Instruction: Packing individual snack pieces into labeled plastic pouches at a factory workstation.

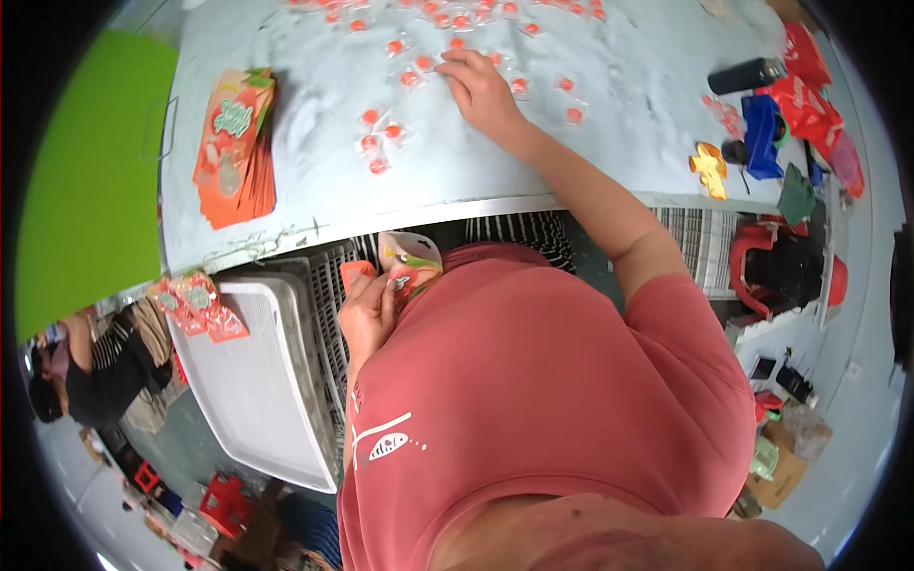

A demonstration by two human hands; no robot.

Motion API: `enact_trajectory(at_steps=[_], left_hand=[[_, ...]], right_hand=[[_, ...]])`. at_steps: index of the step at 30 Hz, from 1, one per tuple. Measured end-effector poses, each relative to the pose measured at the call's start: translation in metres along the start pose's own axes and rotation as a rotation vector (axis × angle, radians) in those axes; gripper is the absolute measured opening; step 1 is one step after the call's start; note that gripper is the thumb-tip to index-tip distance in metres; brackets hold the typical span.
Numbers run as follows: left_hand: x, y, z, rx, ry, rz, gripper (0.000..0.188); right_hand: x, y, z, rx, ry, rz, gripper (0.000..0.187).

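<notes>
My left hand (367,314) is closed on a small orange and cream pouch (415,270), held close to my shirt below the table edge. The pouch's top faces up; its inside is hard to make out. Over the table, my right hand (481,95) is stretched forward, fingers apart, among red candies in clear wrappers. One wrapped candy (423,63) lies just beside the fingertips, and another candy (519,87) is on the other side. A small group of wrapped candies (369,142) rests nearer to me on the left. More candies (461,21) are scattered along the far side.
A stack of flat orange pouches (233,152) lies at the table's left. Filled pouches (200,306) sit on the corner of a white tray (252,381). At right are a black bottle (747,76), a blue holder (762,136) and a yellow item (708,169). Another person (95,371) is at far left.
</notes>
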State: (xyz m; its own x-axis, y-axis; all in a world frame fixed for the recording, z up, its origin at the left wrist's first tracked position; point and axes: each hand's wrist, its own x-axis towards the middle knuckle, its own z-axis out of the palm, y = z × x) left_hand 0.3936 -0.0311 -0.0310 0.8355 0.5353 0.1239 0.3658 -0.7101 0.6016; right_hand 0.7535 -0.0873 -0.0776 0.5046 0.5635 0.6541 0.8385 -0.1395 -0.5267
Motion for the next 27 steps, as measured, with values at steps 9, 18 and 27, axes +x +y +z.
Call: enact_trajectory(at_steps=[9, 18, 27], left_hand=[[0.007, 0.005, -0.004, -0.003, -0.090, -0.064, 0.009], [0.005, 0.007, -0.003, 0.009, -0.077, -0.064, 0.010], [0.006, 0.008, -0.002, -0.013, -0.087, -0.061, 0.009]], right_hand=[[-0.033, 0.021, -0.078, -0.069, -0.016, 0.175, 0.021], [-0.021, 0.049, -0.032, -0.276, -0.121, 0.032, 0.035], [-0.025, 0.041, -0.022, -0.194, -0.136, 0.078, 0.029]])
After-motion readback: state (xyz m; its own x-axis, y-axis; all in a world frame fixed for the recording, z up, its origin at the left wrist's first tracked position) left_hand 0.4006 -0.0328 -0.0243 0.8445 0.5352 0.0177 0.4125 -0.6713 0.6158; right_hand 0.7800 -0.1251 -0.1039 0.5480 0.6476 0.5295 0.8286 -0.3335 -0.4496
